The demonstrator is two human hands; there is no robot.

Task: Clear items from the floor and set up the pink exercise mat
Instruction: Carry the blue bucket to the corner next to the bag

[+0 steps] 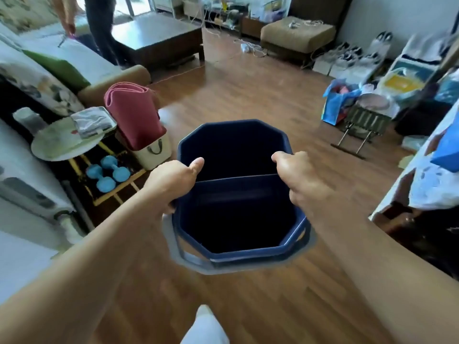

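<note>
Head view: the left hand (171,181) and right hand (295,175) grip opposite sides of the dark blue bucket (233,147), thumbs hooked over its rim and fingers closed round the outer wall, holding it above the wooden floor (248,95). The pink exercise mat (135,115) stands rolled in a cream basket (155,153) at the floor's left edge, beside the sofa arm (116,83) and near the blue dumbbells (108,173).

Both bare arms reach forward and down from the lower corners. The left hand (173,181) and right hand (299,178) grip opposite sides of a bucket (233,145), thumbs on top of the rim. A white-clad leg (203,324) shows between them.
</note>
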